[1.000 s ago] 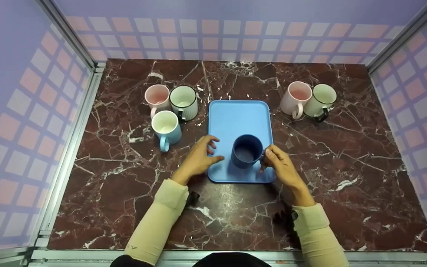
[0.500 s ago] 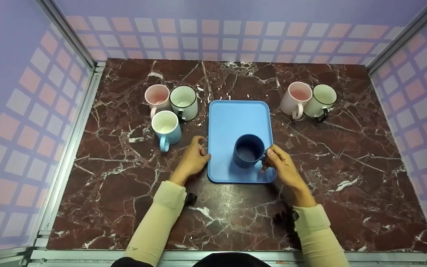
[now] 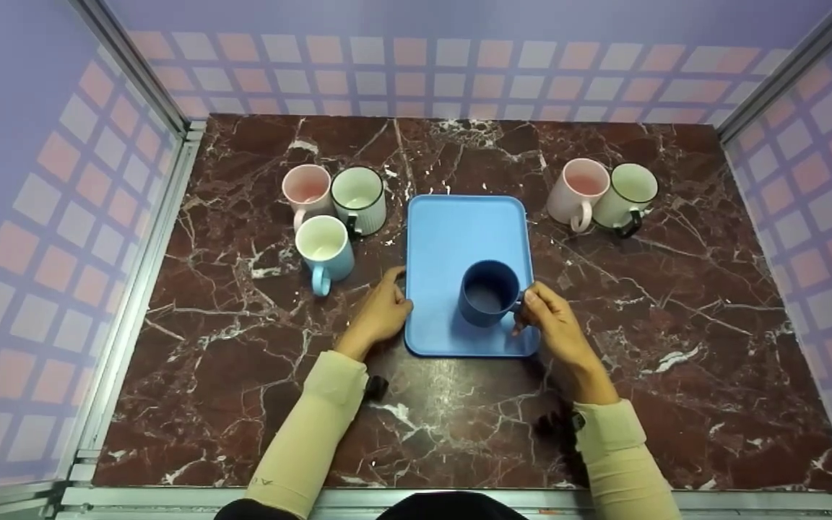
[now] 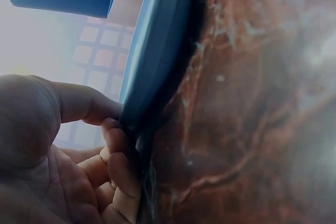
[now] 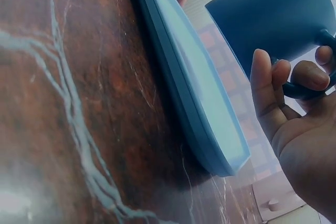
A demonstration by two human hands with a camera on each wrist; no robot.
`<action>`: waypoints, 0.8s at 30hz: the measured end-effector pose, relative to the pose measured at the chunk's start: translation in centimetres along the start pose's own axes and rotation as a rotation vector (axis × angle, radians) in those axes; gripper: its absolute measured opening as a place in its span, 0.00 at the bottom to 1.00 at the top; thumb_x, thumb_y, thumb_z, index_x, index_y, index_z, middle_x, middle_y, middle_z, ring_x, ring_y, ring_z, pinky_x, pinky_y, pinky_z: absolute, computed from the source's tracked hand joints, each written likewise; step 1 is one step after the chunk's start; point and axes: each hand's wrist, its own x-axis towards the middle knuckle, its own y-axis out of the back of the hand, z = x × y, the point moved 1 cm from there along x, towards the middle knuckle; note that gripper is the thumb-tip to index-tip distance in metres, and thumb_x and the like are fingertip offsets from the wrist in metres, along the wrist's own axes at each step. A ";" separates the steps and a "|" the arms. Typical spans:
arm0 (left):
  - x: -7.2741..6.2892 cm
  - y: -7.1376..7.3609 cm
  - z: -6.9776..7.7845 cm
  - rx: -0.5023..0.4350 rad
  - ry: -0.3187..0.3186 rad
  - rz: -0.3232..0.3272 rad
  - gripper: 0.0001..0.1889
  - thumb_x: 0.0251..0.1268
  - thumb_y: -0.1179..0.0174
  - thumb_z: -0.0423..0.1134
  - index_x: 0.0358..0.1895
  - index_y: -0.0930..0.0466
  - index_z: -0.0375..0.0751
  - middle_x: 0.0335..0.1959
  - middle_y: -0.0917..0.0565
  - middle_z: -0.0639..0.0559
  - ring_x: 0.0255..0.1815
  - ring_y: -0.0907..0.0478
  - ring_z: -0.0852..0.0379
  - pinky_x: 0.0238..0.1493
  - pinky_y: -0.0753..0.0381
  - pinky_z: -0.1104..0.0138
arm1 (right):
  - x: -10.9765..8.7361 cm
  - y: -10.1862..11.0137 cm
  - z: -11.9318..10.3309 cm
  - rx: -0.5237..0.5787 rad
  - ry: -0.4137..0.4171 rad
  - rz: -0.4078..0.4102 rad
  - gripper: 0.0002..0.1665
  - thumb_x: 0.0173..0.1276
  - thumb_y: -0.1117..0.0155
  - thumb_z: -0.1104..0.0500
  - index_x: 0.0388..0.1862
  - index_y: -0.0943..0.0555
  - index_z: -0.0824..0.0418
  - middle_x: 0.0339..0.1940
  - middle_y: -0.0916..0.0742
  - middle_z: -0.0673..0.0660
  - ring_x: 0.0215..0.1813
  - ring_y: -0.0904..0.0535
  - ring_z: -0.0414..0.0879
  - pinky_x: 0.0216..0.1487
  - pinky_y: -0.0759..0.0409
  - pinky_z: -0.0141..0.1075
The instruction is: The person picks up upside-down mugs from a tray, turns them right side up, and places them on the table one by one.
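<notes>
A dark blue mug (image 3: 484,314) is over the lower right of the light blue tray (image 3: 452,224) in the head view. My right hand (image 3: 555,321) holds the mug by its handle, fingers curled through it in the right wrist view. Between the mug (image 5: 273,19) and the tray (image 5: 184,77) a gap shows there, so the mug is raised. At the tray's left edge, my left hand (image 3: 380,314) pinches the rim. In the left wrist view its thumb (image 4: 86,103) presses on the rim, with the curled fingers (image 4: 123,174) at the underside.
Left of the tray stand a pink mug (image 3: 306,185), a pale green mug (image 3: 367,217) and a light blue mug (image 3: 333,263), close together. Right of it, another pink mug (image 3: 568,198) touches a pale green mug (image 3: 614,209). Patterned walls surround the marbled table (image 3: 676,404).
My left hand has drawn back from over the tray to its left edge and taken hold of the rim. The dark blue mug has shifted slightly right in my right hand.
</notes>
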 end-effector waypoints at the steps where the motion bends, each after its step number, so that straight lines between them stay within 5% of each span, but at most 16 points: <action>1: 0.0 0.0 0.0 0.006 0.004 -0.001 0.35 0.66 0.42 0.35 0.78 0.37 0.41 0.30 0.21 0.55 0.28 0.26 0.57 0.34 0.29 0.65 | 0.0 0.1 0.0 -0.001 -0.003 0.008 0.23 0.86 0.56 0.61 0.33 0.37 0.81 0.21 0.37 0.66 0.30 0.24 0.47 0.32 0.15 0.36; 9: -0.1 -0.2 0.0 0.010 0.020 -0.010 0.35 0.67 0.43 0.36 0.78 0.37 0.44 0.30 0.21 0.55 0.27 0.27 0.57 0.33 0.30 0.65 | -0.3 0.8 -0.3 0.002 -0.033 0.096 0.25 0.86 0.54 0.59 0.35 0.37 0.81 0.23 0.30 0.54 0.30 0.23 0.46 0.32 0.14 0.37; 16: -0.3 -0.1 0.1 0.022 0.022 -0.008 0.35 0.68 0.42 0.37 0.79 0.37 0.44 0.30 0.20 0.55 0.28 0.27 0.56 0.34 0.29 0.64 | -0.7 2.0 -0.6 0.039 -0.041 0.215 0.26 0.86 0.54 0.57 0.40 0.39 0.84 0.28 0.21 0.55 0.30 0.22 0.46 0.33 0.14 0.37; 24: -0.4 -0.1 0.0 0.030 0.023 -0.005 0.34 0.69 0.44 0.38 0.79 0.37 0.45 0.30 0.21 0.56 0.26 0.27 0.56 0.32 0.30 0.64 | -1.0 3.6 -0.6 0.154 -0.023 0.340 0.18 0.85 0.51 0.57 0.35 0.31 0.69 0.28 0.24 0.54 0.30 0.23 0.46 0.34 0.16 0.36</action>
